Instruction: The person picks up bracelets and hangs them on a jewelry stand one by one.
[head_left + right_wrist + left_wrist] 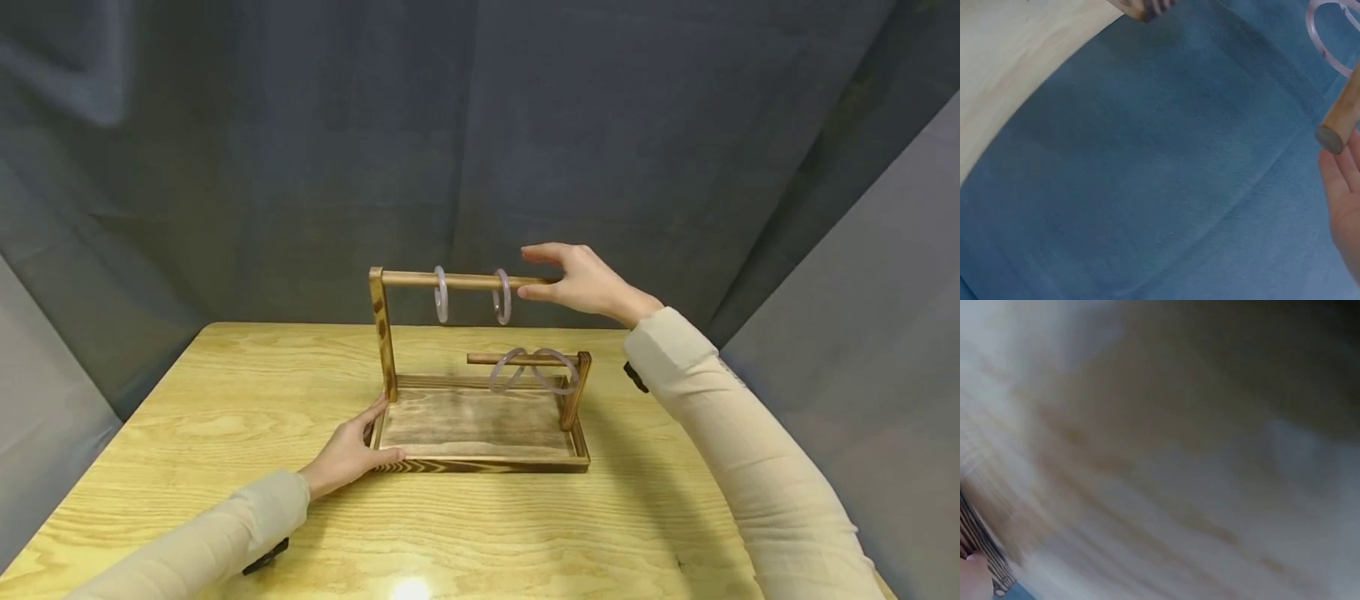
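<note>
A wooden bangle stand (480, 463) has a tray base and two rods. Two pale lavender bangles, a left one (442, 304) and a right one (507, 297), hang on the upper rod (468, 281). Two more bangles hang on the lower rod (480, 359). My left hand (345, 454) grips the tray's left end, thumb at the front rim, fingers by the tall post. At the upper rod's free end, my right hand (592, 283) holds no bangle, thumb and fingers apart. In the right wrist view, its fingers (1334, 178) lie beside the rod's round end. The left wrist view is mostly blurred.
The stand rests on a light wooden table (247, 392). Dark grey curtain (337, 167) hangs behind it, with paler panels at both sides. The tall post (383, 333) rises at the tray's left; a short post (573, 396) stands at its right.
</note>
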The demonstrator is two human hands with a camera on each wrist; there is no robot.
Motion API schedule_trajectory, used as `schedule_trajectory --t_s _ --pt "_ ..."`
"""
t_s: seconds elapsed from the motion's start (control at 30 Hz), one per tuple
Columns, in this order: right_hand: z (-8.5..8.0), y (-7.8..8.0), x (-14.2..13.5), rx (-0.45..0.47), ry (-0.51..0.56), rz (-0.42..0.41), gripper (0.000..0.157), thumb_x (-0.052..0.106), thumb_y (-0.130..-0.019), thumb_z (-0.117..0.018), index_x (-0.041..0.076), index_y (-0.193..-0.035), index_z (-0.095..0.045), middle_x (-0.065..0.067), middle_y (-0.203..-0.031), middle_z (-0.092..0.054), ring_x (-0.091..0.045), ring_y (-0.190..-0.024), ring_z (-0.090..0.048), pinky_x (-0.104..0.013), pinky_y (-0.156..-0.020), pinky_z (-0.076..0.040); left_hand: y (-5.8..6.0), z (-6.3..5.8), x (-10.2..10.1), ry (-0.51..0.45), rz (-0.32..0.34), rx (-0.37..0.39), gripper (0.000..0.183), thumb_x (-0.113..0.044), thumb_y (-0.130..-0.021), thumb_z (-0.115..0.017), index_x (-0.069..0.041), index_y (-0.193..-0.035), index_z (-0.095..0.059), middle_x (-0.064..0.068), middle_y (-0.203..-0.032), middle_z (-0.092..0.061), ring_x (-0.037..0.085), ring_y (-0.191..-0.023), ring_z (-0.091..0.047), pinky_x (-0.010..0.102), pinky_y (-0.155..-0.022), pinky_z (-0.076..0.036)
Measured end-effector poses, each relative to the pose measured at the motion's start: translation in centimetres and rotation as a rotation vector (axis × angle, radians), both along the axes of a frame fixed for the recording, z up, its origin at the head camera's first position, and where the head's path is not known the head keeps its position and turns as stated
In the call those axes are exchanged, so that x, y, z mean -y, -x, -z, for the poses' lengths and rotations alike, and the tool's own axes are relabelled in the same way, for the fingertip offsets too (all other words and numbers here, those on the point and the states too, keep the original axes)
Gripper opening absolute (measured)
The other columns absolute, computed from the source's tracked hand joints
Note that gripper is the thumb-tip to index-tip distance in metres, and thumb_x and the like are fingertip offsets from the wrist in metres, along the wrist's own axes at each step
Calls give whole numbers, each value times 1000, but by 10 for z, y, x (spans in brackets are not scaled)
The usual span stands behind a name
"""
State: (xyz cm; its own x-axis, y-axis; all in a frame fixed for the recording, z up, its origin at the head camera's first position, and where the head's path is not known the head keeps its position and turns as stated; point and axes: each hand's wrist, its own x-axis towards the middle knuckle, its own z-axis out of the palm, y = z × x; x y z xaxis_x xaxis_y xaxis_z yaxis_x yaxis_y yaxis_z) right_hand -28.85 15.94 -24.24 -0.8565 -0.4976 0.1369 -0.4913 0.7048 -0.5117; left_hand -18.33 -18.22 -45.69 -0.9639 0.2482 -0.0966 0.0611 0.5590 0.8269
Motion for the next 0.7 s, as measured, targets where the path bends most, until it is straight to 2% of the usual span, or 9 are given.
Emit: schedule_trajectory --t_s 0.13,0.3,0.4,0.47,0.53,0.6,0.67,0.7 --pt "9 -1 -10 -4 84 17 73 53 -79 -64 23 -140 -38 0 -142 -41 -24 -131 -38 -42 -105 -36 4 -4 2 55 22 -30 93 -36 -76 -74 -14 -148 -19 1 -154 -12 30 -139 -17 51 -107 -29" --pt "21 -5 -22 -8 157 42 73 51 -80 -64 21 -141 -36 -2 -143 -39 -24 -130 -38 -41 -107 -34 5 -14 6 129 61 -78 90 -34 -78 -73 -12 -147 -20 4 -153 -17 32 -136 -25 51 -105 -33" --pt "27 -8 -27 9 195 68 73 50 -81 -63 21 -142 -35 -3 -144 -39 -24 -131 -37 -42 -108 -32 6 -20 8 131 70 -95 86 -34 -80 -71 -11 -147 -22 5 -153 -19 35 -133 -31 43 -90 -47" --pt "32 -10 -30 24 225 84 73 49 -82 -63 21 -142 -33 -4 -144 -39 -25 -130 -37 -42 -108 -32 6 -24 9 107 62 -102 81 -37 -81 -68 -12 -146 -25 6 -152 -23 37 -132 -33 40 -86 -48" --pt "38 -15 -33 41 255 107 72 49 -83 -62 21 -142 -33 -5 -143 -39 -26 -130 -37 -43 -107 -32 6 -27 11 63 39 -102 77 -40 -83 -66 -14 -145 -29 7 -150 -26 38 -131 -33 40 -86 -48" --pt "46 -22 -37 45 266 144 70 49 -84 -60 20 -142 -33 -7 -143 -39 -28 -129 -39 -45 -106 -34 5 -32 13 12 13 -117 71 -41 -85 -63 -13 -143 -32 9 -148 -30 39 -131 -33 46 -99 -42" --pt "54 -30 -43 23 258 178 68 49 -86 -57 17 -142 -34 -11 -141 -41 -32 -127 -41 -47 -104 -36 3 -39 17 -16 -20 -161 64 -37 -87 -61 -11 -140 -37 12 -146 -34 39 -130 -35 48 -106 -33" --pt "58 -34 -47 3 248 200 67 48 -87 -56 15 -141 -36 -12 -140 -43 -33 -125 -43 -48 -102 -38 1 -44 20 -12 -38 -186 62 -36 -88 -60 -10 -140 -39 14 -145 -35 40 -129 -36 48 -106 -33"
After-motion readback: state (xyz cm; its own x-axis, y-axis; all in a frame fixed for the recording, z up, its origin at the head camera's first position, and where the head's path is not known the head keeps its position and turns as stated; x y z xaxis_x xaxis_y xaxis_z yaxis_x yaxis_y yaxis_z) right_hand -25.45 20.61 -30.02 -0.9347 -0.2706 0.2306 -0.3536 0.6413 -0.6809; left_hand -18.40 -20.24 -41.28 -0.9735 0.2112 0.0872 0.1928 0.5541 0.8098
